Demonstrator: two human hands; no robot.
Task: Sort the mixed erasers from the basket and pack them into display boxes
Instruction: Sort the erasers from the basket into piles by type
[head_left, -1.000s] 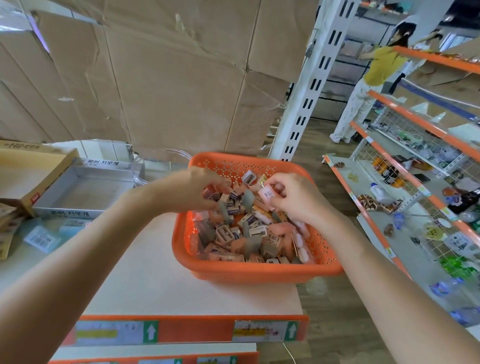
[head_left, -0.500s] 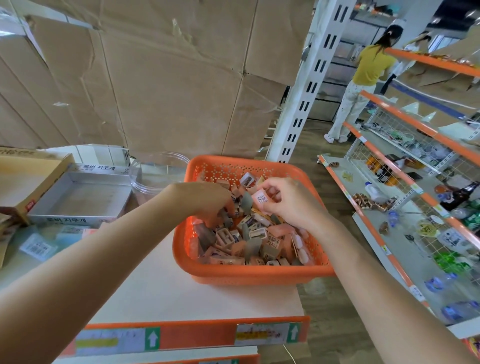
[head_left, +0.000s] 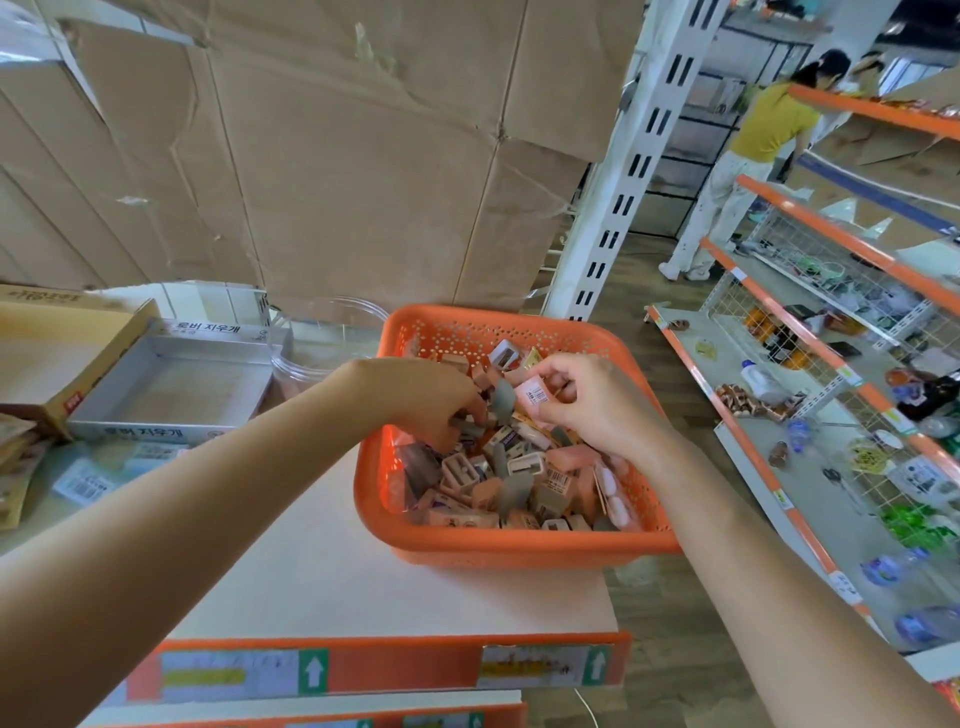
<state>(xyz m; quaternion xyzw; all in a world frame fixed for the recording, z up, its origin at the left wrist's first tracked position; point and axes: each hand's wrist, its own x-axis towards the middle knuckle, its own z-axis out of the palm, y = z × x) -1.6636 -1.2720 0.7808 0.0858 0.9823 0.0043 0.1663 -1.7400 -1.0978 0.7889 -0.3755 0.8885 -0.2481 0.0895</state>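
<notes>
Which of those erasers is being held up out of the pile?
The pale pink eraser with a barcode label, pinched by the right hand; the rest lie in the orange basket.

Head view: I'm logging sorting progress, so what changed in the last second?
The left hand dug slightly lower into the erasers in the orange basket, its fingertips now buried among them. The right hand still pinches the same pink barcoded eraser. The basket stayed put, and the silver display box is still empty.
</notes>
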